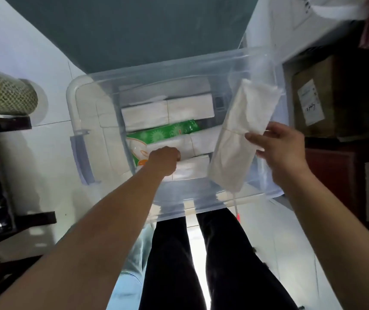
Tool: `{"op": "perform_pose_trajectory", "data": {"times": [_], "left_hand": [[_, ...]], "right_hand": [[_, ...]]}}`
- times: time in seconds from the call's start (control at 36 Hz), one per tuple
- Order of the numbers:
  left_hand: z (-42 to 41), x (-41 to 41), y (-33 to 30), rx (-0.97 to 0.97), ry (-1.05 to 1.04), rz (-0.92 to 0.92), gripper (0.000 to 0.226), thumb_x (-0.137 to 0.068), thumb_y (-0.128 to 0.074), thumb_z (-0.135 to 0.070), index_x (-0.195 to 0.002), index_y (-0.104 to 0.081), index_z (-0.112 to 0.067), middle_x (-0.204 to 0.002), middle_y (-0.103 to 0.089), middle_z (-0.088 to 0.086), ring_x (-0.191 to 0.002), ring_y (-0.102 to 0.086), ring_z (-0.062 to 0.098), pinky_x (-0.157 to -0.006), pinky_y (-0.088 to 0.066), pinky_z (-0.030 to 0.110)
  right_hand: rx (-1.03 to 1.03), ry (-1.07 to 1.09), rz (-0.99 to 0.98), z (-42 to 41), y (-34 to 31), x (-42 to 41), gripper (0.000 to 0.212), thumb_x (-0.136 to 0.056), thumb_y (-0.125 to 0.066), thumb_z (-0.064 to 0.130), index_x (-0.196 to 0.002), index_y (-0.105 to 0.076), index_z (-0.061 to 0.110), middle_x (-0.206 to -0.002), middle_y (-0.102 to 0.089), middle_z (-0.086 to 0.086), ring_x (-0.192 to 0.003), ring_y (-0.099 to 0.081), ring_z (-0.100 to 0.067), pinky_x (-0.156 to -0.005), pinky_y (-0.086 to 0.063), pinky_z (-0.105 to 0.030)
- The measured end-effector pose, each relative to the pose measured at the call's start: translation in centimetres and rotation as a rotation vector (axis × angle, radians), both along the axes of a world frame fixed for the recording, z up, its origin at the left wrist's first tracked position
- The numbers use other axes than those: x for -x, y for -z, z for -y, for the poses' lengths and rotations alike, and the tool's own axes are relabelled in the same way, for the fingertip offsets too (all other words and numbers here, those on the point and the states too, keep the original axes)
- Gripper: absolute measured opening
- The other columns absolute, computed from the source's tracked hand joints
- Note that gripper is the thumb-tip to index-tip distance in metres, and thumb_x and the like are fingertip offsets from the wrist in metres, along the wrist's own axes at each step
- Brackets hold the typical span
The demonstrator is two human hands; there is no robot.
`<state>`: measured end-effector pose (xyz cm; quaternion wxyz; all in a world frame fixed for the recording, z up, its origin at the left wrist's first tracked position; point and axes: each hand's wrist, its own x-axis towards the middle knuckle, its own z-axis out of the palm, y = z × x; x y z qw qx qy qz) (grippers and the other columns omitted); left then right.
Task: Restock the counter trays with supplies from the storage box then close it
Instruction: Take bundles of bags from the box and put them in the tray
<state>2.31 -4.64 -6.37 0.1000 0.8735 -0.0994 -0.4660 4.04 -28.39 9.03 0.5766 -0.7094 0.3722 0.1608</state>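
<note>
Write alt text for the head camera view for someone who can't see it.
Seen from above, a person's right hand holds a clear bag of white napkins over an open clear storage box on the floor, while the left hand reaches in among white tissue packs and a green packet.

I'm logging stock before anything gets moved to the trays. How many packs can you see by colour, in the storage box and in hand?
White packs lying in the storage box: 5 visible; more may be hidden.
Green printed pack: 1.
White pack in a clear bag, held by the right hand: 1.
Total: 7.
</note>
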Motion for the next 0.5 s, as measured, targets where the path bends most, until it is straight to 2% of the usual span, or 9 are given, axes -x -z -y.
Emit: {"op": "perform_pose_trajectory", "data": {"times": [0.08, 0.14, 0.19, 0.33, 0.42, 0.5], "left_hand": [[0.0, -1.1, -0.9, 0.006, 0.023, -0.063, 0.044, -0.088, -0.052, -0.003, -0.123, -0.064, -0.026, -0.126, -0.062, 0.001, -0.109, -0.059, 0.024, -0.080, -0.046, 0.033], [-0.2, -1.6, -2.1, 0.007, -0.029, -0.088, 0.044, -0.088, -0.058, -0.006, -0.127, -0.063, -0.024, -0.131, -0.060, 0.002, -0.116, -0.057, 0.025, -0.091, -0.049, 0.036], [-0.5, -1.8, -3.9, 0.029, -0.134, -0.080, 0.043, -0.085, -0.065, -0.010, -0.127, -0.064, -0.020, -0.130, -0.061, 0.005, -0.117, -0.056, 0.027, -0.095, -0.047, 0.037], [-1.4, -0.9, -10.5, 0.123, -0.436, 0.010, 0.035, -0.079, -0.076, -0.012, -0.114, -0.072, -0.014, -0.103, -0.071, 0.009, -0.093, -0.063, 0.023, -0.072, -0.039, 0.025], [-2.0, 0.3, -15.0, 0.180, -0.592, 0.082, 0.029, -0.077, -0.077, -0.010, -0.106, -0.075, -0.015, -0.089, -0.071, 0.005, -0.080, -0.062, 0.020, -0.065, -0.041, 0.023], [-3.0, 1.9, -19.0, 0.225, -0.758, 0.147, 0.026, -0.079, -0.076, -0.011, -0.101, -0.074, -0.023, -0.083, -0.068, -0.005, -0.073, -0.062, 0.012, -0.060, -0.041, 0.014]], "right_hand": [[-0.173, 0.166, -0.033, 0.7, -1.5, 1.9, 0.018, -0.077, -0.074, -0.006, -0.085, -0.071, 0.009, -0.073, -0.075, -0.002, -0.069, -0.074, -0.019, -0.063, -0.061, -0.031], [-0.214, 0.191, -0.031, 1.2, -2.5, 2.9, 0.018, -0.077, -0.073, -0.006, -0.086, -0.072, 0.010, -0.072, -0.075, -0.001, -0.068, -0.073, -0.019, -0.063, -0.062, -0.032], [-0.241, 0.186, -0.026, 1.4, -3.6, 3.9, 0.020, -0.078, -0.073, -0.006, -0.088, -0.073, 0.011, -0.073, -0.076, -0.001, -0.069, -0.073, -0.018, -0.064, -0.062, -0.033], [-0.335, 0.140, 0.006, 1.7, -6.5, 5.7, 0.023, -0.077, -0.072, -0.007, -0.084, -0.076, 0.015, -0.078, -0.076, -0.003, -0.075, -0.074, -0.021, -0.064, -0.060, -0.034], [-0.389, 0.086, 0.029, 1.8, -7.9, 6.4, 0.023, -0.078, -0.071, -0.005, -0.083, -0.077, 0.016, -0.085, -0.077, -0.005, -0.080, -0.075, -0.022, -0.063, -0.060, -0.032], [-0.476, -0.001, 0.042, 1.8, -9.0, 6.6, 0.025, -0.081, -0.069, -0.004, -0.091, -0.078, 0.017, -0.094, -0.078, -0.005, -0.085, -0.075, -0.021, -0.064, -0.058, -0.026]]}}
